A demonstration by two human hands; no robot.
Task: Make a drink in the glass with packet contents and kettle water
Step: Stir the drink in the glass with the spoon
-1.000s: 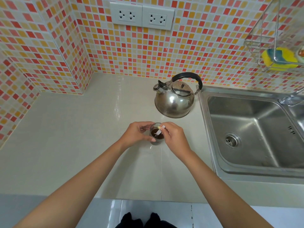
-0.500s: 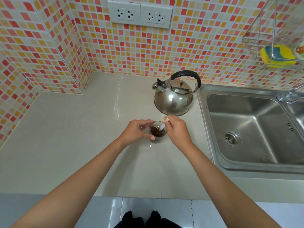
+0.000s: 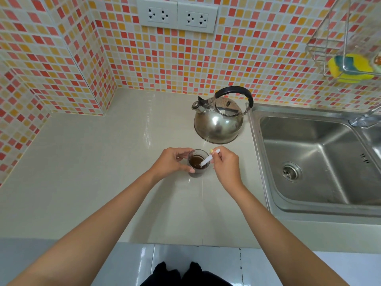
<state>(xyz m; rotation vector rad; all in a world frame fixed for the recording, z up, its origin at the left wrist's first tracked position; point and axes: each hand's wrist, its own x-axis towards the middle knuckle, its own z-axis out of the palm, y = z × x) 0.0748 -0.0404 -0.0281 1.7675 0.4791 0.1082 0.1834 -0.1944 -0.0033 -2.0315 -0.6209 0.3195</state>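
A small clear glass with dark brown drink in it stands on the pale counter. My left hand wraps around the glass from the left. My right hand pinches a thin white stick-shaped packet, whose lower end dips into the drink. A steel kettle with a black handle stands upright just behind the glass, spout pointing left.
A steel sink lies to the right of the counter, its tap at the far right. A wire rack on the tiled wall holds a yellow and blue sponge. Two wall sockets sit above the kettle.
My right hand has shifted the white packet slightly in the glass, its lower end moving around in the drink. The glass, left hand and kettle stay in place.
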